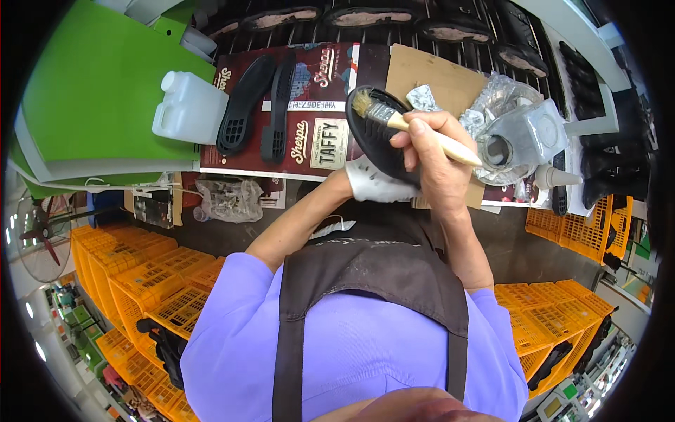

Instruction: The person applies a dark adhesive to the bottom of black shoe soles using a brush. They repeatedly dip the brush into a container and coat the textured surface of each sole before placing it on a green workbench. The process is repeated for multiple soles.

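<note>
My left hand, in a white glove, grips a black shoe sole from below, near its lower end. The glove and my right hand partly hide that end. Bare fingers of my right hand are closed around a paintbrush with a pale handle. Its yellowish bristles lie over the upper end of the sole and appear to touch it. To the left, two more black soles, one lying flat and one on its edge, rest on printed dark-red cardboard.
A white jug stands left beside a green panel. On the right are a clear plastic container, a crumpled white piece and a squeeze bottle. Shoe pieces line the far rack. Orange crates flank me.
</note>
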